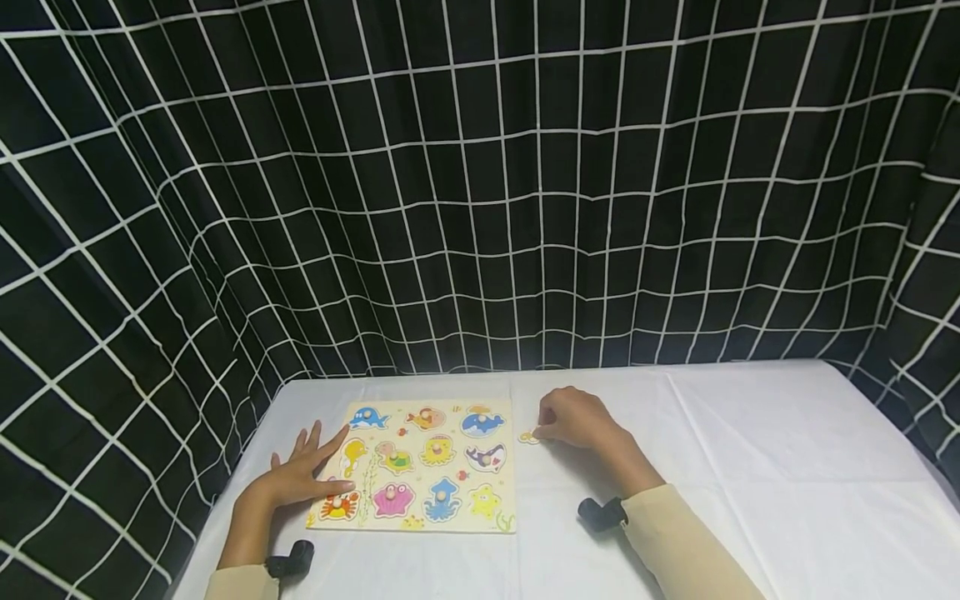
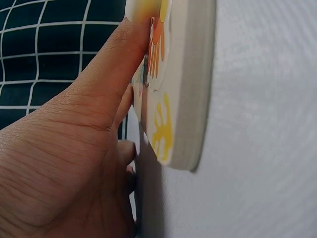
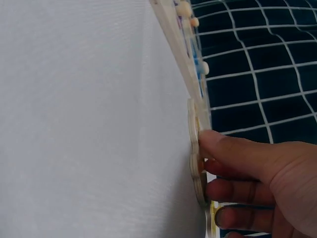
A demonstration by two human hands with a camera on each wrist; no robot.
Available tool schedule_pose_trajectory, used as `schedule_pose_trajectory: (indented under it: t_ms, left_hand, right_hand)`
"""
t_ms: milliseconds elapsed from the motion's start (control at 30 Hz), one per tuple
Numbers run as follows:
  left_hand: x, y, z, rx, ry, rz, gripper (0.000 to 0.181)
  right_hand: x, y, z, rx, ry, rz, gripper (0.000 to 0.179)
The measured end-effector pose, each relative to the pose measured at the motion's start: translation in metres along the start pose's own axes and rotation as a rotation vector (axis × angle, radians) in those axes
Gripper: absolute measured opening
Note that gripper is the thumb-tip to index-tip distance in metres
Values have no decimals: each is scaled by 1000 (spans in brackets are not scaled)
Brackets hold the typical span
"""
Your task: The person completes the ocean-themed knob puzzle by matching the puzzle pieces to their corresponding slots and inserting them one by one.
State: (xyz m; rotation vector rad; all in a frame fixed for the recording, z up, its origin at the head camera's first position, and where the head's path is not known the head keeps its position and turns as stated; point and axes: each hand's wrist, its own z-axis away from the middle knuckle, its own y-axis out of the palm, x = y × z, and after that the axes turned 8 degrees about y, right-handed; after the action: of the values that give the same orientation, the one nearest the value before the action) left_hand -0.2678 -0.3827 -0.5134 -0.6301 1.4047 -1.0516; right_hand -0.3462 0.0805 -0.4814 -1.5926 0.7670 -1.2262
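Observation:
A wooden sea-animal knob puzzle board [image 1: 506,479] lies on the white table. My left hand [image 1: 294,477] rests at its left side with fingers spread, the thumb reaching over the orange crab piece [image 1: 339,506]. Just beyond the board's right edge, my right hand [image 1: 576,419] pinches a small yellowish puzzle piece [image 1: 527,437] between thumb and fingers. In the right wrist view that piece [image 3: 194,153] shows its scalloped wooden edge; its picture is mostly hidden. Knobbed pieces on the board include a pink shell [image 1: 393,499] and a blue squid [image 1: 442,501].
The yellow star shape [image 1: 484,501] at the board's lower right shows no knob. Another thin yellow-edged item [image 3: 213,220] sits under my right fingers. A white cloth [image 1: 712,433] covers the table, and a black curtain with white grid lines [image 1: 562,208] hangs behind.

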Motion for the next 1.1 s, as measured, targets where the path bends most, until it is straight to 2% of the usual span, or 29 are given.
schedule_pose_trajectory:
  t_ms: [267,400,533,633,833,1100]
  left_hand:
    - [-11,-6,2,25,-7,-12,111]
    - [-2,0,-1,9,-13,-16,113]
    - [18,10,-8,-21,-5,-29,116]
    - [23,11,-11,-30,1,-30,115]
    - [13,7,-6,-20,-6,-10,116]
    - [10,6,-7,-15,-12,-12,117]
  right_hand:
    - [-3,-2,-1,8,-57,2,11]
    - [-3,-1,0,56,-73,-29,9]
    - [-3,-1,2,70,-33,-39,12]
    - [-2,-3,2,59,-4,-40,17]
    - [-3,-1,1,53,-16,-61,15]
    - [-5,0,2,44,-23,-60,13]
